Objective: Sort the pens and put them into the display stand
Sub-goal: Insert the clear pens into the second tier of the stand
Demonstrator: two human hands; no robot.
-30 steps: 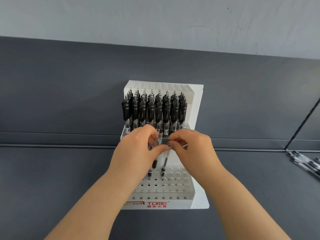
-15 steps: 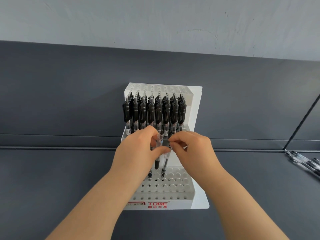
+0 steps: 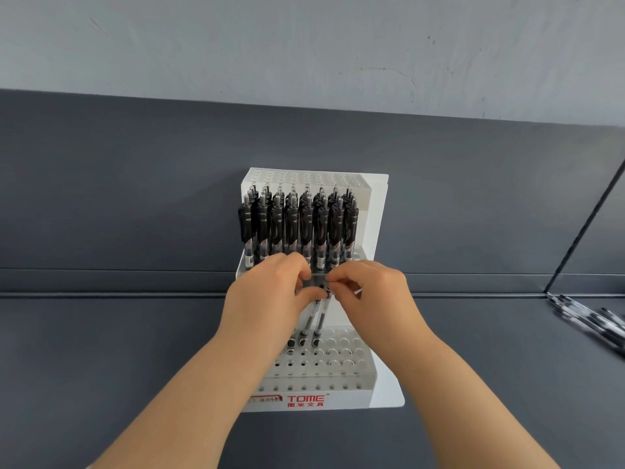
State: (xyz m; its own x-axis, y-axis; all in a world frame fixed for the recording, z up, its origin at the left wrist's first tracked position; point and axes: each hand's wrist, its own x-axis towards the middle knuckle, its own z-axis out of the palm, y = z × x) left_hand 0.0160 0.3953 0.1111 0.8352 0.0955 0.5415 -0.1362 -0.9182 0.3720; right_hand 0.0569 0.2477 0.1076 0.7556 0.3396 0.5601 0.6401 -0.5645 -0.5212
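Note:
A white stepped display stand (image 3: 338,370) with rows of holes stands on the dark table, red lettering on its front. Several black pens (image 3: 297,225) fill its upper tier. My left hand (image 3: 267,299) and my right hand (image 3: 368,296) meet over the lower tier. Each pinches the top of a clear-barrelled pen (image 3: 313,316) whose tip points down at the holes. The two pens stand side by side, tips just above or in the holes. My fingers hide the pens' upper ends.
A loose pile of pens (image 3: 595,319) lies on the table at the far right edge. A dark backboard rises behind the stand, with a grey wall above it. Many holes in the lower tier are vacant.
The two held pens have sunk slightly toward the holes of the lower tier. Both hands stay together at the same spot.

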